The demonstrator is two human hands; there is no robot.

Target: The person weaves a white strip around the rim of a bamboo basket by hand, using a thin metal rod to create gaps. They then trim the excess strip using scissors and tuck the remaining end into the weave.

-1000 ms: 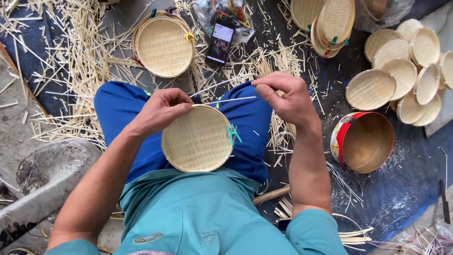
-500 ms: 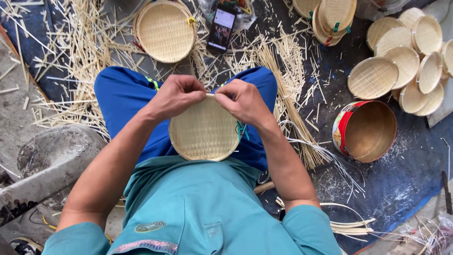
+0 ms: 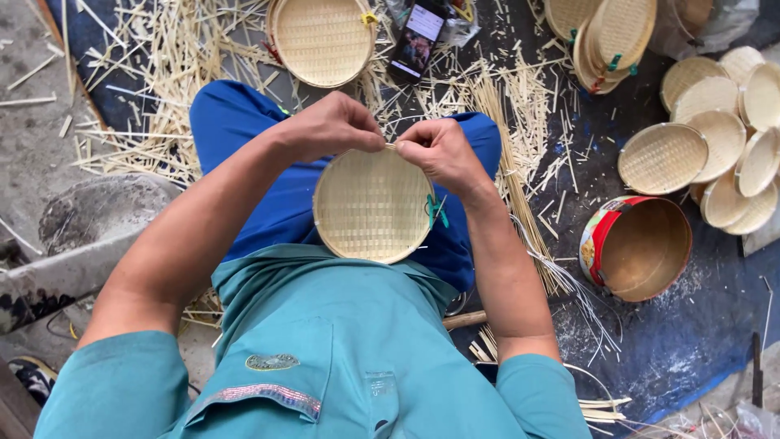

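Both the left hand (image 3: 337, 126) and right hand (image 3: 443, 154) pinch the woven tray (image 3: 370, 207) rim, fingertips seemingly hidden behind knuckles.

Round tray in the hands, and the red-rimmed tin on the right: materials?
Round tray: looks like woven bamboo or similar splint, pale, matte, unvarnished; a checkered weave shows, ringed by a thin hoop rim. Both hands, left hand and right hand, pinch its top edge. Tin: probably metal; the inside shines gold, the outer wall is printed red.

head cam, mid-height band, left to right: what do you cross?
Grey stone slab → left hand → round woven tray → right hand → red-rimmed round tin → pile of woven trays.
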